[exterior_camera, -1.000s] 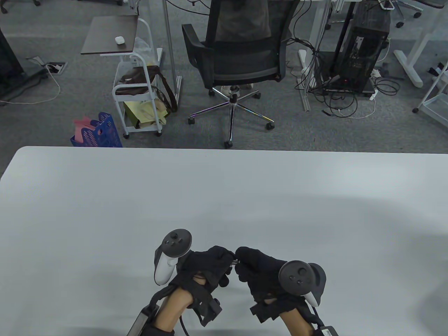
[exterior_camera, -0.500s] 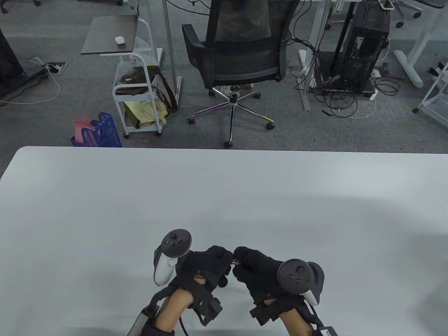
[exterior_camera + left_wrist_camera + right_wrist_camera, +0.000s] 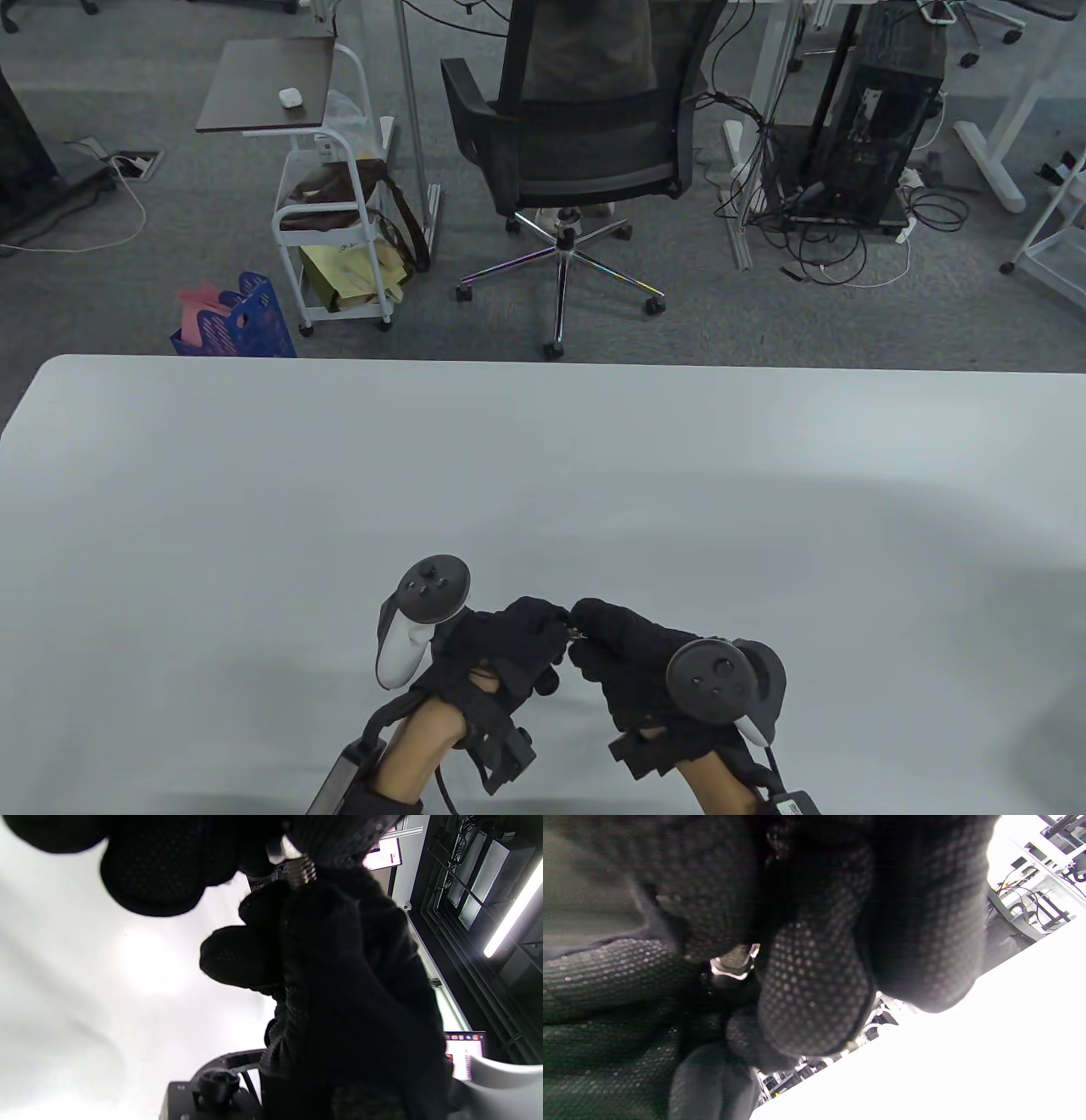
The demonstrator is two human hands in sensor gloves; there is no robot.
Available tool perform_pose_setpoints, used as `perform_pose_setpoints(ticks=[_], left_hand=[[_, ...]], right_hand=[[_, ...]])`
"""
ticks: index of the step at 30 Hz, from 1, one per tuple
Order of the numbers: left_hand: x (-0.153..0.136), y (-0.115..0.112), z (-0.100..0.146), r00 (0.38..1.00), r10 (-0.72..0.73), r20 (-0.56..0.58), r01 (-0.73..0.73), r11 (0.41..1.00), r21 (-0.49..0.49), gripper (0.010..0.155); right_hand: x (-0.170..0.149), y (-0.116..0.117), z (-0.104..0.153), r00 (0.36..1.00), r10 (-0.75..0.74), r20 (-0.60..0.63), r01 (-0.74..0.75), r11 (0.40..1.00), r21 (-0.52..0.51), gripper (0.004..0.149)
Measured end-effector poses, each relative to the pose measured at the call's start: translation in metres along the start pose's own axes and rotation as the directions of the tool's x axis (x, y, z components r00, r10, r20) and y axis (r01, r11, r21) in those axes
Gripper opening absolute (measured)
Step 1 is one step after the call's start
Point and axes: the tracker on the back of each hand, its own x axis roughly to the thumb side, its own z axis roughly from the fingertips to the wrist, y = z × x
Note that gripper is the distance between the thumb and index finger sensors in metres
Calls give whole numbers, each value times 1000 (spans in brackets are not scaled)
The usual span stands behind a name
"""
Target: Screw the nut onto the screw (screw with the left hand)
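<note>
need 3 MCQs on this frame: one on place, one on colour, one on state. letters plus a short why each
1. Where do the hands meet?
A. near table edge
B. far table edge
C. off the table

2. What colour are the gloves?
A. white
B. black
C. blue

3. How does the screw stand?
A. lying loose on the table
B. pinched between both hands' fingertips
C. in a vise

Key:
1 A: the left hand and right hand sit low in the table view, over the table.
2 B: both gloves are black.
3 B: the threaded screw shows between fingertips in the left wrist view.
</note>
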Motion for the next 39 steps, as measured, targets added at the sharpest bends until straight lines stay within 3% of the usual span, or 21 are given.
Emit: perform_pose_setpoints(ticks=[2,4,10,13,16,20,23,25,28,35,39], left_hand=[[-2,1,1,1000,6,-8,-6,999,33,69],[-3,2,1,999,-25,-24,26,997,72,65],[2,1,1,999,-36,-2,36,999,23,56],[-2,2,1,1000,12,3,-12,999,42,67],[-4,4,2,1000,-19,-16,20,995,101,68],[2,2,0,1000,-29,0,29,998,56,55],[2,2,1,1000,-4,17,4,1000,14,57],[-1,4,2,999,32,29,-34,998,47,67],[-3,7,3,1000,12,7,-13,993,116,68],[2,2,1,1000,-26,0,26,999,27,56],[-1,4,2,1000,9,-1,-8,998,59,68]], right_hand=[[-1,0,0,1000,-9,-2,9,1000,1,48],[-1,1,1,1000,-20,-9,20,1000,2,48],[-1,1,0,999,-32,-15,33,999,7,47],[-2,0,0,998,-54,-26,54,999,2,47],[-3,-1,0,998,-58,-27,58,998,1,47],[-2,0,0,998,-55,-25,55,998,7,47],[-3,-1,0,998,-64,-27,64,998,3,47],[-3,-1,0,997,-73,-28,73,997,0,47],[-3,0,0,996,-82,-31,82,997,1,47],[-4,0,0,997,-69,-35,70,997,21,47],[-4,0,0,996,-77,-37,77,997,16,47]])
